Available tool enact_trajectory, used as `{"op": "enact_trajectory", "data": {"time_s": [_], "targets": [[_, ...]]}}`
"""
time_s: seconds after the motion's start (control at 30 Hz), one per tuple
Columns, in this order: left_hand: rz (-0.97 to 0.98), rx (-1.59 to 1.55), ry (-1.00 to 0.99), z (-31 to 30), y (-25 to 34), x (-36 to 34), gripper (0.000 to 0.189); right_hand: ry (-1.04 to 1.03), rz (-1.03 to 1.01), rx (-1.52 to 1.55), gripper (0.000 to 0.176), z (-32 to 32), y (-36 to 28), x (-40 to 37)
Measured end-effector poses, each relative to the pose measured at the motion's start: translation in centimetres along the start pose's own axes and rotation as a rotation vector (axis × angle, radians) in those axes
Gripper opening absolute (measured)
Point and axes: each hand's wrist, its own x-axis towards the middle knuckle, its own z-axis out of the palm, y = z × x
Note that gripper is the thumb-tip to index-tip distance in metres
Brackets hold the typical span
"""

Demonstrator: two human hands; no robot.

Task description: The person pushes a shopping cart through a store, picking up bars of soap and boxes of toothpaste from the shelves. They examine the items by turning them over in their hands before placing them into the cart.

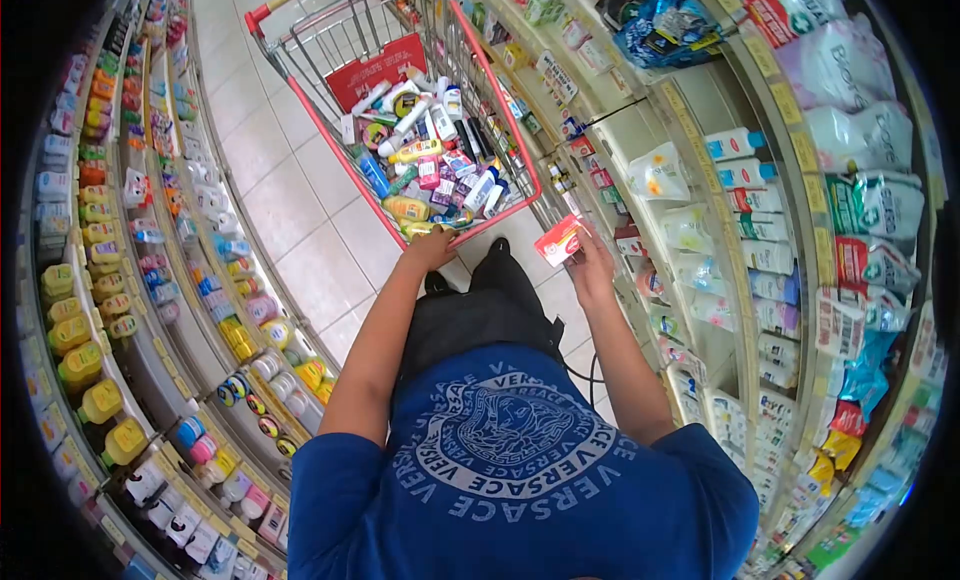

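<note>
My right hand (594, 265) grips a small red-and-white soap box (560, 240), holding it out beside the right-hand shelf. The box's printed face is tilted up toward me. At the near corner of the shopping cart (352, 176), my left hand (430, 248) is closed over the red rim, its fingertips partly hidden. Inside the basket lies a jumbled heap of bottles, tubes and small boxes. Among them are a yellow bottle (408, 207) near the left hand, a blue bottle (375, 176) at the left side and a pink-labelled container (428, 172).
Along the left runs a long shelf (165, 365) packed with bottles and jars. Close on my right, another shelf (715, 250) carries pouches, soap packs and blue-capped bottles (735, 143). Pale floor tiles (275, 150) form the aisle between them. A dark cable (594, 375) hangs beside my hip.
</note>
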Motion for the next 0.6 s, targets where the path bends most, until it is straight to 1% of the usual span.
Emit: {"op": "enact_trajectory", "data": {"time_s": [0.03, 0.07, 0.13, 0.17, 0.2, 0.27, 0.3, 0.33, 0.4, 0.47, 0.53, 0.57, 0.6], "targets": [[0.034, 0.155, 0.033, -0.4, 0.2, -1.3, 0.045, 0.015, 0.041, 0.052, 0.025, 0.7, -0.3, -0.7], [0.039, 0.168, 0.032, 0.0, -0.2, -2.6, 0.045, 0.017, 0.035, 0.064, 0.025, 1.4, -0.4, -1.6], [0.154, 0.446, 0.384, 0.7, -1.9, -5.4, 0.048, -0.132, 0.216, 0.282, 0.031, 2.7, -0.7, -3.2], [0.082, 0.394, 0.380, 1.6, -2.8, -6.5, 0.057, -0.249, 0.248, 0.389, 0.032, 3.6, -0.8, -4.1], [0.084, 0.406, 0.376, 2.6, -3.3, -7.0, 0.057, -0.249, 0.246, 0.401, 0.032, 4.6, -0.9, -5.1], [0.013, 0.418, 0.348, 4.1, -4.1, -7.3, 0.067, -0.285, 0.381, 0.347, 0.036, 7.0, -1.7, -7.0], [-0.017, 0.343, 0.337, 5.0, -4.4, -6.9, 0.076, -0.310, 0.400, 0.335, 0.043, 7.6, -1.7, -7.5], [-0.009, 0.358, 0.333, 5.2, -4.5, -6.5, 0.076, -0.308, 0.393, 0.351, 0.043, 8.3, -2.1, -8.0], [-0.018, 0.179, 0.305, 5.2, -4.6, -6.2, 0.076, -0.508, 0.396, 0.344, 0.050, 9.8, -3.5, -9.3], [0.003, 0.249, 0.298, 5.1, -5.0, -6.2, 0.076, -0.519, 0.407, 0.331, 0.053, 10.8, -4.5, -10.3], [0.031, 0.219, 0.312, 5.5, -5.4, -5.9, 0.075, -0.631, 0.367, 0.308, 0.051, 11.3, -4.9, -11.2], [0.044, 0.215, 0.314, 5.8, -5.6, -5.7, 0.076, -0.629, 0.353, 0.323, 0.051, 11.3, -4.9, -11.4], [0.056, 0.230, 0.310, 6.1, -5.9, -5.6, 0.076, -0.692, 0.328, 0.284, 0.050, 11.3, -5.0, -11.6]]}}
